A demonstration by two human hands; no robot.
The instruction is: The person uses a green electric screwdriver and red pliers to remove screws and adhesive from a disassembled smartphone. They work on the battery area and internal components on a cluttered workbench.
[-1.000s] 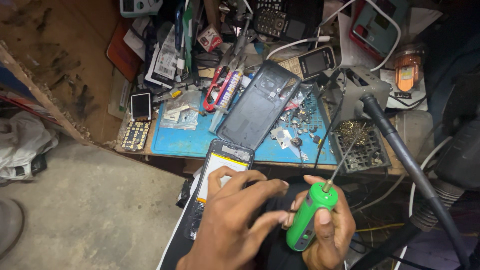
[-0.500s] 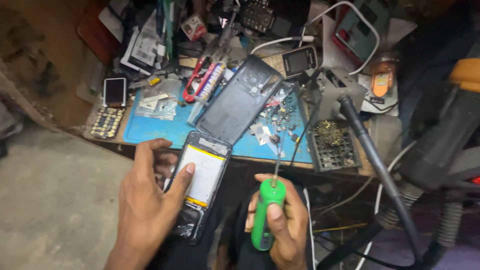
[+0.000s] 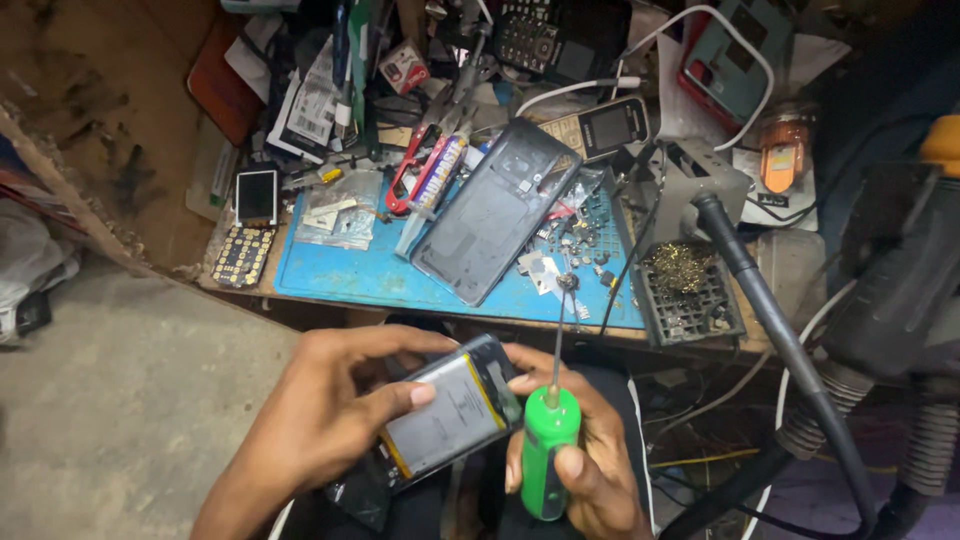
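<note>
My left hand (image 3: 320, 420) grips an opened phone (image 3: 440, 420) with its pale battery facing up, thumb across the battery. My right hand (image 3: 585, 450) holds a green-handled screwdriver (image 3: 545, 450) upright, its thin shaft pointing toward the bench, while its fingertips touch the phone's upper right edge. Both hands are low in the view, in front of the bench. A dark phone back cover (image 3: 497, 210) lies tilted on the blue work mat (image 3: 340, 270).
The bench holds red-handled cutters (image 3: 410, 170), a small keypad phone (image 3: 600, 125), a keypad board (image 3: 240, 255), loose small parts (image 3: 570, 250) and a black tray with brass wool (image 3: 685, 285). A thick black hose (image 3: 770, 320) runs down the right. Bare concrete floor (image 3: 110, 400) at left.
My left hand has turned the phone so it lies tilted to the right. My right hand with the screwdriver has come in against the phone's edge. The view has shifted slightly.
</note>
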